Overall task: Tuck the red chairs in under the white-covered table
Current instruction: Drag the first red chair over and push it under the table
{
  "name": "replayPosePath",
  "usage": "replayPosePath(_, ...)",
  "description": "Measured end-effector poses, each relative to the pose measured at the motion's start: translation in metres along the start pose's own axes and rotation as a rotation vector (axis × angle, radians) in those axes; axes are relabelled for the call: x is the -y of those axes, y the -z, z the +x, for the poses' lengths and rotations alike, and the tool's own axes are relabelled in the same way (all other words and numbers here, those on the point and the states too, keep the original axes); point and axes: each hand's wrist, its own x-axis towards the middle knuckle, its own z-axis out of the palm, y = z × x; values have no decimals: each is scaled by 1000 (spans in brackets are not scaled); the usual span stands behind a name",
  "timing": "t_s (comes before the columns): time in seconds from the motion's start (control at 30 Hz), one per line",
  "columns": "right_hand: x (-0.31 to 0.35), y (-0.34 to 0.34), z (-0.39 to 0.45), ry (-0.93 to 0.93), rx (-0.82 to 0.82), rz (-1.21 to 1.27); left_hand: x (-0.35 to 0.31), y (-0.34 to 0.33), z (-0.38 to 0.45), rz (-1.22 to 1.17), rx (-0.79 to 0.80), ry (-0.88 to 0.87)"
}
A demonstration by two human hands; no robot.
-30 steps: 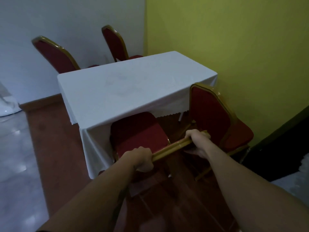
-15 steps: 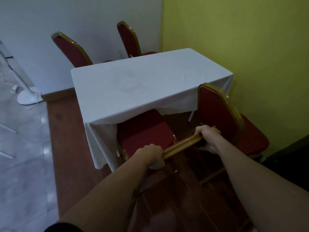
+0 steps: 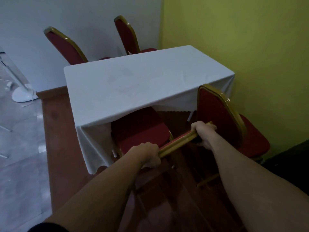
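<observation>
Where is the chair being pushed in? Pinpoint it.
In the head view, the held chair sits at the table's near edge, left of the angled chair, seat partly under the cloth, both hands gripping its gold top rail.

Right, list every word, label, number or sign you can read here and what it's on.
None: no readable text on the white tablecloth, the four red chairs, the walls or the floor.
The faint marks on the tablecloth are creases, not writing.

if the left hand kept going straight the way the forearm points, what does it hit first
Likely the red padded seat of the chair it grips by the gold backrest rail; the left hand points toward the white tablecloth's hanging edge beyond, though depth is unclear.
</observation>
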Motion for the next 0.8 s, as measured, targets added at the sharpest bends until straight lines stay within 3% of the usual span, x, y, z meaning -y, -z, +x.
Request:
replayPosePath(0.2, 2, -8, 7, 19, -26, -17, 10, 4, 7, -8, 0, 35)
replayPosePath(0.43, 4, -26, 5, -18, 165, -68, 45, 15, 8, -11, 12, 87)
replayPosePath(0.67, 31, 4, 6, -147, 236, -553, 35, 58, 21, -139, 280, 77)
replayPosePath(0.8, 49, 41, 12, -41, 79, -773, 16, 103, 32, -232, 196, -81)
